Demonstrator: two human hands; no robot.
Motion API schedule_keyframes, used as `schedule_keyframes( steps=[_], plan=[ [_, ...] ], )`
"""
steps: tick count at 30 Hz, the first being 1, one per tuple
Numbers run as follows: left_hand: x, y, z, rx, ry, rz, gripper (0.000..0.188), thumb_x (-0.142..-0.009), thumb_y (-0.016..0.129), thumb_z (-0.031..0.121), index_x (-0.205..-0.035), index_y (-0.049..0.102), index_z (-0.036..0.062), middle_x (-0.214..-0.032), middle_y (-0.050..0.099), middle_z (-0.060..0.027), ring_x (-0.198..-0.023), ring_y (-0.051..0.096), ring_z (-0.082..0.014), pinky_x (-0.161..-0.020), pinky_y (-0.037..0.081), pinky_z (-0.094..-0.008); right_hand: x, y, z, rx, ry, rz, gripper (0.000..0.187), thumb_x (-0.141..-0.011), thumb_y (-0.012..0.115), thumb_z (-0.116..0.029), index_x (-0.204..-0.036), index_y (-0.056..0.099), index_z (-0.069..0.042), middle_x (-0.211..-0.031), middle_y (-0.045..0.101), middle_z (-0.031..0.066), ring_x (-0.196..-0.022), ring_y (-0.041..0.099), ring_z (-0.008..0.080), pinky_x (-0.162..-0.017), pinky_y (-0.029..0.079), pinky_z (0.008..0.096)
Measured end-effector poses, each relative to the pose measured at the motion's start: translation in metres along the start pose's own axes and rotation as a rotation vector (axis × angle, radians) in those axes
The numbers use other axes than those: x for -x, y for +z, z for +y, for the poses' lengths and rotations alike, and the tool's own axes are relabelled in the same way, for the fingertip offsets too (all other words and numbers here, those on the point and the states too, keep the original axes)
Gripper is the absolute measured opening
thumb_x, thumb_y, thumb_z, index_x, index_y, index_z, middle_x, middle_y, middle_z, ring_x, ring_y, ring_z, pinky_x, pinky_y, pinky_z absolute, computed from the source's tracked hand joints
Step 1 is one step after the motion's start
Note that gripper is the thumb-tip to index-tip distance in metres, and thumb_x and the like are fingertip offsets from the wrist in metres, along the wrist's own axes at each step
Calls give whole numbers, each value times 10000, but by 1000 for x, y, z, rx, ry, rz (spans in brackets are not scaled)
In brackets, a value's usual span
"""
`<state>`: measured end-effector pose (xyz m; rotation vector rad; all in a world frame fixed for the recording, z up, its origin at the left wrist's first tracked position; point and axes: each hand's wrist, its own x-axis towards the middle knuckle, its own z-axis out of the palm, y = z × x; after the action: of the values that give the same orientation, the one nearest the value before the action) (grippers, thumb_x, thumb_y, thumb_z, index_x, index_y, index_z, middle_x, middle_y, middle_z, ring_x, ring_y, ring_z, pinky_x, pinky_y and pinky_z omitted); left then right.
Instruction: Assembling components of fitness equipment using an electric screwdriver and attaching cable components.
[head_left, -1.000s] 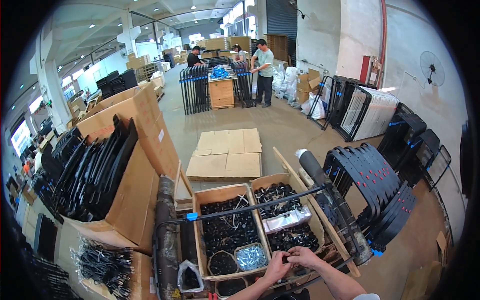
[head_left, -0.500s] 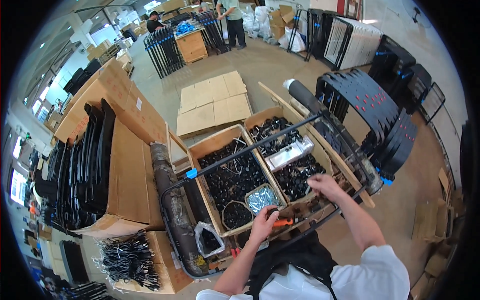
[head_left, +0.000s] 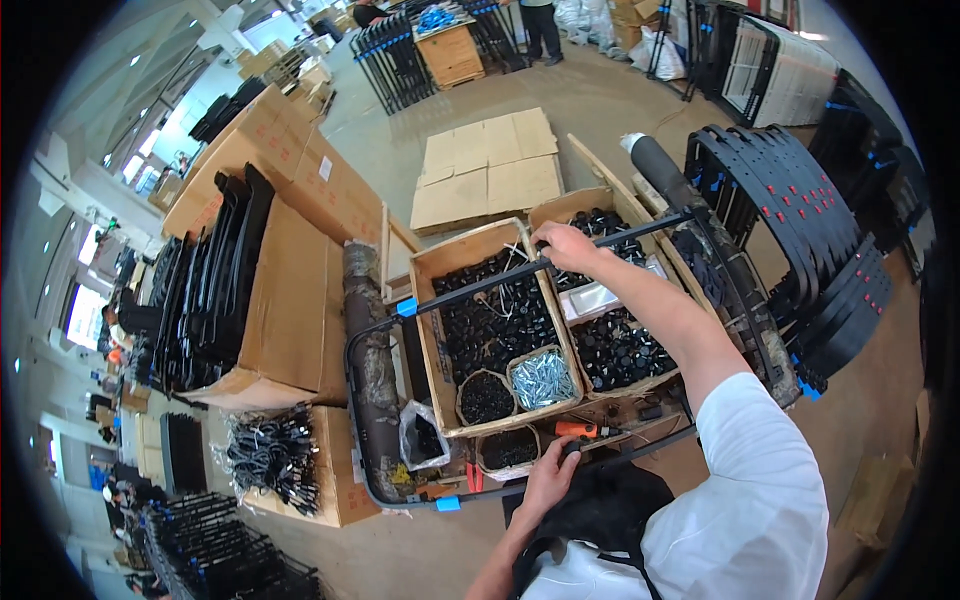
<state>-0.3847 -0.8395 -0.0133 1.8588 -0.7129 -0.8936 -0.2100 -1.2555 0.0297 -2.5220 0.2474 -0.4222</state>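
The right hand (head_left: 566,246) has reached up and away from the body since half a second ago and now closes around the far bar of the black metal frame (head_left: 600,243), at about one o'clock from the wooden crates (head_left: 430,320). Earlier it hovered lower, over the right crate of black caps. The left hand (head_left: 548,478) has dropped toward six o'clock and curls on the frame's near bar, just below the orange-handled tool (head_left: 580,429). The view has tilted further down. The frame lies across the crates, blue clips (head_left: 406,307) at its corners.
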Motion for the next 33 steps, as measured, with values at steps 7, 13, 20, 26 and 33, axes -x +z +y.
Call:
schedule_keyframes(
  steps=[7, 13, 20, 26, 33],
  plan=[
    [11, 18, 13, -79, -44, 139, 398, -1023, 642, 263, -1382, 587, 100, -1021, 723, -163, -883, 712, -275, -802, 555, -378, -28, 7, 14, 110, -87, -247, 357, -813, 670, -27, -1164, 723, -53, -1226, 678, 179, -1211, 621, 377, -1068, 485, 460],
    [8, 15, 2, 19, -85, 107, 354, -1048, 624, 157, -1383, 569, 58, -1135, 728, -75, -1033, 680, -150, -912, 531, -301, -39, 12, 12, 225, -144, -285, 309, -812, 692, -66, -1117, 735, -45, -1182, 702, 181, -1170, 647, 380, -1034, 505, 474],
    [9, 16, -6, 68, -81, 134, 350, -1053, 609, 130, -1384, 552, 33, -1172, 728, -73, -1075, 674, -140, -957, 526, -296, -39, 12, -15, 423, -61, -219, 321, -920, 686, -329, -1001, 764, -29, -1068, 754, 204, -1060, 714, 374, -939, 558, 489],
    [7, 19, -6, 88, -22, 148, 375, -1030, 635, 147, -1385, 566, 48, -1089, 721, -88, -999, 689, -174, -903, 542, -315, -42, 13, -14, 402, 98, -245, 420, -962, 615, -410, -1049, 760, -26, -1097, 754, 216, -1063, 725, 367, -944, 568, 478],
    [11, 14, 21, 57, 24, 59, 413, -1006, 665, 172, -1400, 600, 65, -1205, 700, -134, -1019, 696, -223, -907, 549, -352, -39, -2, -33, 553, 134, -312, 570, -956, 576, -563, -1039, 783, -38, -1076, 763, 177, -1055, 737, 320, -900, 587, 465]
  ],
)
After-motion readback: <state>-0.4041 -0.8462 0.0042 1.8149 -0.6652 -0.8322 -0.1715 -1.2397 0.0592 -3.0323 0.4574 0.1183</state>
